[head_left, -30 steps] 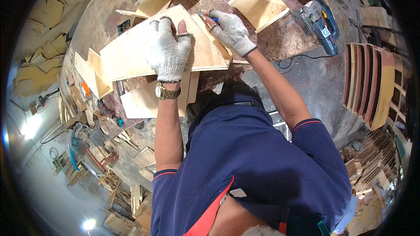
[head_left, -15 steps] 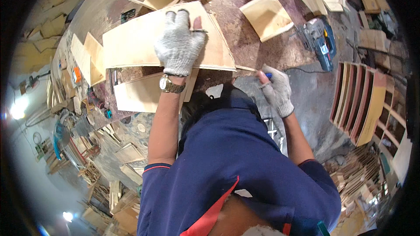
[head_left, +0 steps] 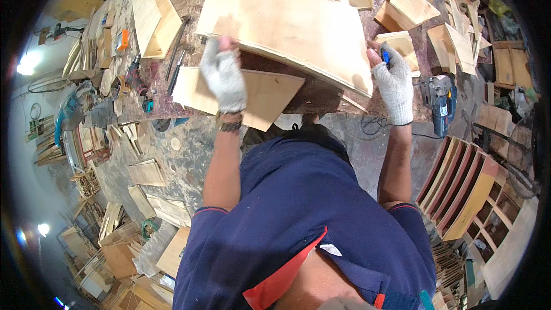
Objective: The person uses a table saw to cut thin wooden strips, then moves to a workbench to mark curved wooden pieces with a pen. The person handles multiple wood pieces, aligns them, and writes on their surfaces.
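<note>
A large, pale plywood panel (head_left: 287,34) with a gently curved far edge lies in front of me on the worktable. My left hand (head_left: 224,80), in a grey knit fingerless glove, is closed at the panel's near left corner, thumb against the edge. At the near right corner, my gloved right hand (head_left: 395,89) has its thumb and fingers close to the panel's end. A small blue thing (head_left: 385,57), perhaps a pen, is held in that hand; most of it is hidden. Below the large panel lies a smaller plywood panel (head_left: 261,95), partly under my left hand.
A jigsaw (head_left: 441,103) with a cord rests at the table's right side. Angled plywood pieces (head_left: 406,8) stand along the far side, another pair (head_left: 155,23) at left. A drill (head_left: 135,74) lies left, and slatted curved frames (head_left: 459,186) stand at right.
My left hand has come off the panel's top to its near left corner. My right hand has moved up to the right end. The panel now sits turned and farther right.
</note>
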The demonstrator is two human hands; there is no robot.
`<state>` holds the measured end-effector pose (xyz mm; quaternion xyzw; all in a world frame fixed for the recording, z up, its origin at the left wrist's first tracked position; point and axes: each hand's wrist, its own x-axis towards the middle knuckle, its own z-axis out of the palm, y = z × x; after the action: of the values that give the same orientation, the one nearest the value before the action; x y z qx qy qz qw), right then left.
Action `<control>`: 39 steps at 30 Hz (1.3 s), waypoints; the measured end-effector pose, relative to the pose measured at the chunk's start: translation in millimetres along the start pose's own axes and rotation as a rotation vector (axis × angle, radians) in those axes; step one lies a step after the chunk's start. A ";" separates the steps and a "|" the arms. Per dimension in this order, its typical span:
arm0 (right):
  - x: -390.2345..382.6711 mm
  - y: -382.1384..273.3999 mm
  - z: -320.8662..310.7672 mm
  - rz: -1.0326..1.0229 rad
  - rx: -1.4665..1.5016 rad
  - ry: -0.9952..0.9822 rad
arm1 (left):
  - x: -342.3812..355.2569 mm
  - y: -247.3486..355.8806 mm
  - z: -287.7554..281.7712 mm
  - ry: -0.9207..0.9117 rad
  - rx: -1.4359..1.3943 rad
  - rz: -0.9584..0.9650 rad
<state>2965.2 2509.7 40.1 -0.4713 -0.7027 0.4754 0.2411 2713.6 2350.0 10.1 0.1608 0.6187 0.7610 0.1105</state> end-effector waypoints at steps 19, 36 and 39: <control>-47.1 -51.5 54.8 -0.181 -0.088 0.155 | 105.4 -34.0 -250.8 -0.368 0.076 -0.528; -128.2 -24.3 155.1 -0.748 -1.042 -0.046 | 202.6 -71.4 -327.8 -1.068 0.708 0.076; -132.4 26.1 185.2 -0.760 -1.003 0.004 | 208.9 -115.8 -354.3 -1.056 1.112 0.429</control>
<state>2889.0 2312.7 -48.8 -0.2453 -0.9581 -0.0317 0.1442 2381.9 2130.0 -145.2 0.6474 0.7293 0.1686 0.1437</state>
